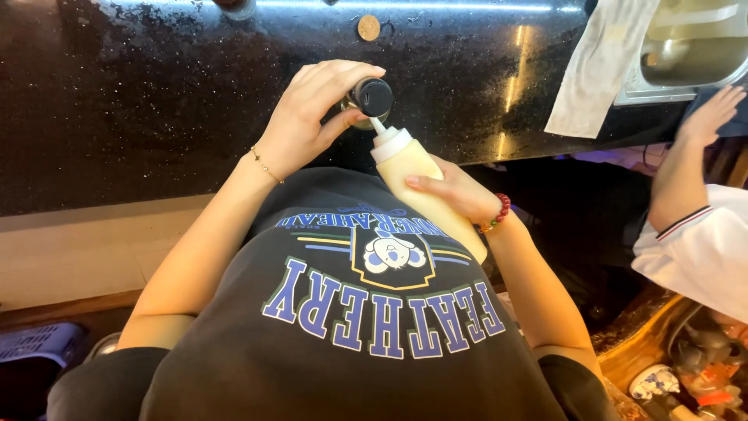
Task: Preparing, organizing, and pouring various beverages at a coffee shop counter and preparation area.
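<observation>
My right hand point(452, 189) grips a pale yellow squeeze bottle point(413, 175) with a white nozzle cap, tilted so its tip points up toward a small round dark container point(371, 97). My left hand point(315, 109) wraps around that container and steadies it at the near edge of the black speckled counter point(156, 101). The nozzle tip touches the container's rim. A thin bracelet sits on my left wrist, a red bead bracelet on my right.
A steel sink point(689, 54) is at the top right with a white cloth point(600, 66) draped over its edge. Another person's hand point(710, 115) in a white sleeve rests beside the sink. A coin-like disc point(368, 27) lies on the counter. A blue crate point(35, 343) sits low left.
</observation>
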